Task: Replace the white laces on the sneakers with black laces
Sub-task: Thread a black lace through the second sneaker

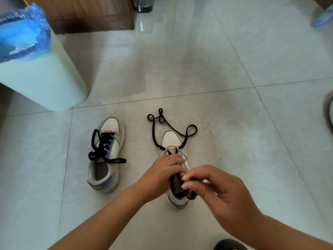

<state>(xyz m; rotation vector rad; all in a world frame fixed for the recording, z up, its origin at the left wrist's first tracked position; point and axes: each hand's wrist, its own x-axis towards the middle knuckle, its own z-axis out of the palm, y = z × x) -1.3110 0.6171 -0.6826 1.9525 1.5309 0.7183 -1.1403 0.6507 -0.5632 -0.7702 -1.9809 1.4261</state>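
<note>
Right sneaker (pixel 175 170): lower centre of frame, long axis running up-frame, toe away from the person.
Black lace (pixel 170 123): through the lowest eyelets only — both ends loop loose on the floor beyond the toe.
Left hand (pixel 162 173): grasping the sneaker's upper.
Right hand (pixel 214 184): fingertips pinched at the collar; on what, unclear.
Left sneaker (pixel 106 156): left of centre, already laced black.
Nearer the lace ends: left hand, by my judgement.

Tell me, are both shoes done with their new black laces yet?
Not yet. The left sneaker already wears its black lace. The right sneaker has only the first holes threaded; its loose lace trails on the floor. The left hand holds that shoe; the right hand works at its opening. The other holes remain.
</note>
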